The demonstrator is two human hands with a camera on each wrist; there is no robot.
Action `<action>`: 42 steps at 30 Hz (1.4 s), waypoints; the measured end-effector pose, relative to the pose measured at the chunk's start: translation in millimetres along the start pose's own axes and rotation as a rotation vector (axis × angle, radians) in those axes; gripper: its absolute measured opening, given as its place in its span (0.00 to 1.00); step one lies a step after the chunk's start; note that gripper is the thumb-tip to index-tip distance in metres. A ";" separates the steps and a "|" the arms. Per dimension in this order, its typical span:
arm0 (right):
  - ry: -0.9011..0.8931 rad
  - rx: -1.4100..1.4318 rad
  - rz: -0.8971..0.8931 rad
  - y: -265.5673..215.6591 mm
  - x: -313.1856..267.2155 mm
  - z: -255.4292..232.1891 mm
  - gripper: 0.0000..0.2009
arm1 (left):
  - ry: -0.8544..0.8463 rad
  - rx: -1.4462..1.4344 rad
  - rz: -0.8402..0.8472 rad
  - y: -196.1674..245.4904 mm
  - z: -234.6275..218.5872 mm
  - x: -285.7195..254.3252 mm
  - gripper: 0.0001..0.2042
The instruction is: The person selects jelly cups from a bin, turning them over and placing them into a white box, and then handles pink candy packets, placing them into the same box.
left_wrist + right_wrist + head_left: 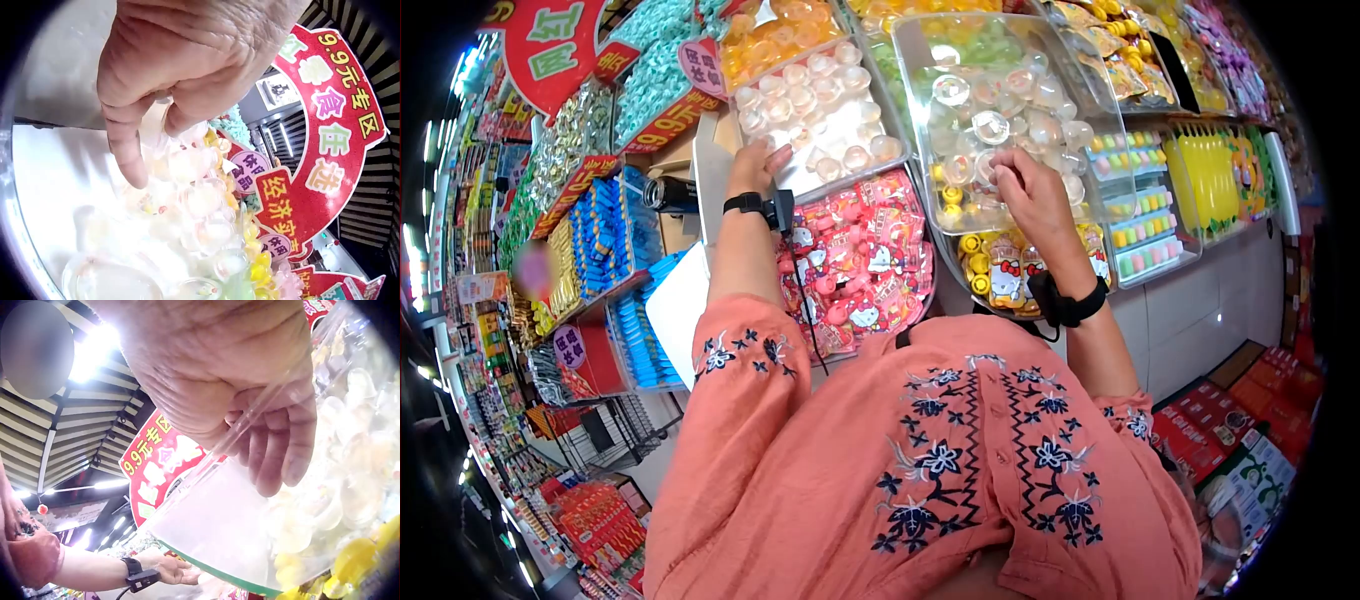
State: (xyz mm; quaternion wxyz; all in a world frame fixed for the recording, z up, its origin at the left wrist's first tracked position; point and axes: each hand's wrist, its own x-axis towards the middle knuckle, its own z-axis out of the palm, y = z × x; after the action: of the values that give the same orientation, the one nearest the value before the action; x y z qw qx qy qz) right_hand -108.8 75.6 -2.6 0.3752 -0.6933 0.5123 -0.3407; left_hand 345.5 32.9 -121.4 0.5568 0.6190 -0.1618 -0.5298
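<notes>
Red sign [550, 55] beside teal packets [652, 92]; lower right, seemingly red boxes [1197, 437].

The person's left forearm [745, 255] reaches forward, left of the clear lid [1000, 120], with a black band around the wrist. The left hand [752, 168] has one finger stretched out and the thumb bent. The right arm [1100, 345] angles inward toward the lid, its wrist also banded. The right hand [1032, 195] lies over the lid, palm down, fingers loosely bent.
</notes>
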 end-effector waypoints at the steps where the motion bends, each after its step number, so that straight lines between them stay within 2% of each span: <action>1: -0.009 0.002 0.013 -1.5 -0.4 -0.4 0.08 | 0.017 -0.005 -0.007 -2.3 -1.0 5.0 0.19; 6: -0.011 0.008 0.006 -1.9 -0.7 0.1 0.08 | 0.140 0.057 -0.095 -5.4 6.6 12.7 0.18; 16: -0.026 -0.030 0.024 -3.6 -2.3 -1.7 0.09 | 0.188 0.309 -0.133 -17.4 4.0 24.2 0.19; 25: -0.021 -0.021 0.024 -3.9 -3.1 -1.4 0.09 | 0.244 0.336 -0.149 -22.4 3.7 30.9 0.10; 28: -0.021 -0.062 0.016 -2.5 -3.4 -1.0 0.09 | 0.241 0.248 -0.188 -56.4 -25.6 76.4 0.14; 31: -0.020 -0.081 0.020 -1.8 -3.1 0.2 0.09 | 0.231 0.148 -0.206 -64.7 -35.5 70.9 0.14; 32: -0.021 -0.085 0.014 -2.4 -3.0 0.3 0.09 | 0.257 0.143 -0.148 -63.3 -28.5 60.2 0.14; 37: -0.021 -0.070 0.010 -0.5 -3.7 -0.2 0.09 | 0.362 0.091 -0.142 -28.5 10.0 14.0 0.15; 42: -0.012 -0.061 0.006 3.4 -3.7 0.2 0.09 | 0.483 0.039 -0.137 -27.3 18.1 16.2 0.16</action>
State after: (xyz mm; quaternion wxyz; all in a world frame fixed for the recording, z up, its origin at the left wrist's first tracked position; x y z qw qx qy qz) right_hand -111.0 78.6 -6.0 0.3581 -0.7049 0.5221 -0.3198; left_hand 326.0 19.7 -149.4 0.5301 0.7477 0.0082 -0.3998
